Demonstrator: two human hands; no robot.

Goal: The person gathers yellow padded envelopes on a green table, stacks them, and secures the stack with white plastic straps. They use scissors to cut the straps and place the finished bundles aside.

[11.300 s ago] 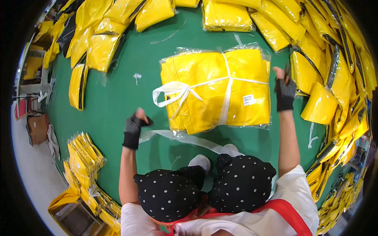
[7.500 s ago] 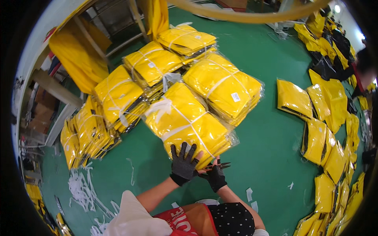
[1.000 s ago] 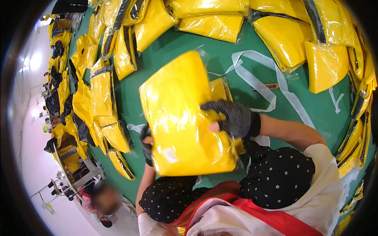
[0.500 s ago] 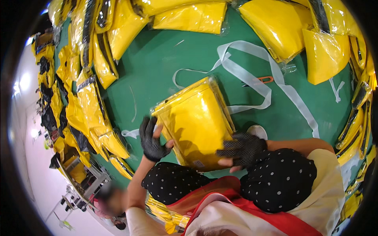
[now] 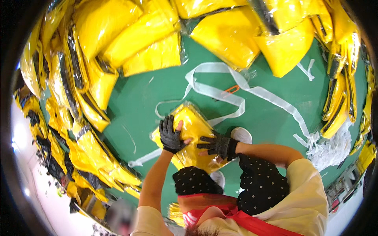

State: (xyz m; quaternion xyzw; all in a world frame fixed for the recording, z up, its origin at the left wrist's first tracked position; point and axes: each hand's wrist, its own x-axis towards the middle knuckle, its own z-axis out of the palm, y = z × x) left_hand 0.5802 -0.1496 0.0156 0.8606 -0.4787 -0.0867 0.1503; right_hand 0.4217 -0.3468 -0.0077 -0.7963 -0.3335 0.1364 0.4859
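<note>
Yellow package: lies on the green floor [image 5: 132, 106] just in front of the person, turned cornerwise, under both hands; clear wrap glints over folded yellow sheeting. Call it package [image 5: 193, 120].
Handling: probably soft and floppy, fairly light, hardly fragile; the glossy wrap looks slippery, so the layers may slide.
Where to hold: opposite edges, fingers beneath and thumbs on top, would likely suit better than pinching the loose wrap.
Left hand [image 5: 172, 136]: black-gloved, palm down on the package's left part, fingers extended and pointing away from the person; it is not closed round anything.
Right hand [image 5: 217, 146]: black-gloved, laid flat over the right side, fingers spread and pointing left, gripping nothing.
Forearms: left reaches steeply up; right comes across from the right, elbow bent outward.
White strip [image 5: 275, 101]: loops beyond the package, near an orange-handled tool [image 5: 230, 91].
</note>
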